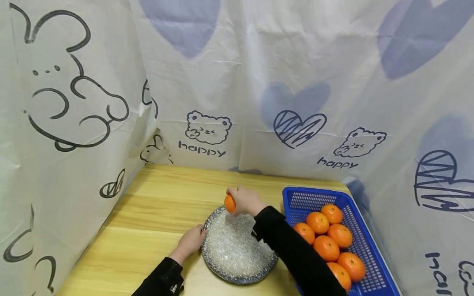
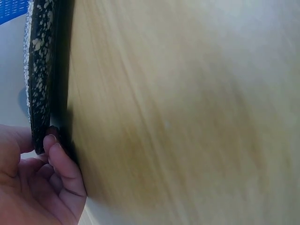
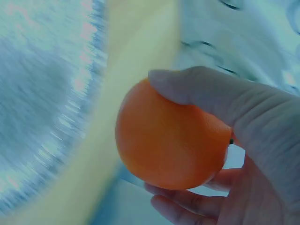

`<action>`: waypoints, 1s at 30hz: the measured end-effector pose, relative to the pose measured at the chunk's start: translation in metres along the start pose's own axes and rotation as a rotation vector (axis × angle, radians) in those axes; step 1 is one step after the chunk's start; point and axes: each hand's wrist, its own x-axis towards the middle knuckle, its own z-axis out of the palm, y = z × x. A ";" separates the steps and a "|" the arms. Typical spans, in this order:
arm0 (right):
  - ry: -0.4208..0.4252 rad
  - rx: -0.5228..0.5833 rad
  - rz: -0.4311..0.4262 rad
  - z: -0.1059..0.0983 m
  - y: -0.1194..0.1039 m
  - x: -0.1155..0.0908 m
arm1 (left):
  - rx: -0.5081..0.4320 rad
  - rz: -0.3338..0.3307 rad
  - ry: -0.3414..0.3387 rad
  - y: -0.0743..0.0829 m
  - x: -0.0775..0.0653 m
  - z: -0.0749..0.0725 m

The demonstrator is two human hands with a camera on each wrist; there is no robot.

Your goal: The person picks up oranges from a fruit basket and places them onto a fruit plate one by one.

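Note:
A round plate (image 1: 237, 246) with a speckled grey-white face and dark rim lies on the wooden table. My left hand (image 1: 191, 241) pinches its left edge; in the left wrist view the thumb and curled fingers (image 2: 65, 173) meet at the dark, white-flecked rim (image 2: 41, 70). Over the plate's far edge, my right hand (image 1: 245, 201) grips an orange (image 1: 229, 203). The right wrist view shows this orange (image 3: 168, 138) between the thumb on one side and fingers beneath, raised off the plate.
To the right stands a blue plastic basket (image 1: 301, 195) with several oranges (image 1: 326, 248) in it; the right forearm (image 1: 292, 250) crosses its near left side. Printed cloth (image 1: 252, 82) hangs behind the wooden table (image 1: 159, 197) and along both sides.

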 end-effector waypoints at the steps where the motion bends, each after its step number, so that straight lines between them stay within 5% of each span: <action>1: -0.010 -0.004 0.003 0.013 -0.001 0.000 | 0.001 0.001 -0.004 0.000 0.000 0.002; 9: 0.001 0.056 0.043 0.062 -0.002 -0.002 | 0.000 -0.002 -0.022 0.006 -0.001 0.007; 30: -0.047 0.148 0.037 0.083 -0.009 0.010 | 0.010 -0.031 -0.003 0.002 0.001 0.001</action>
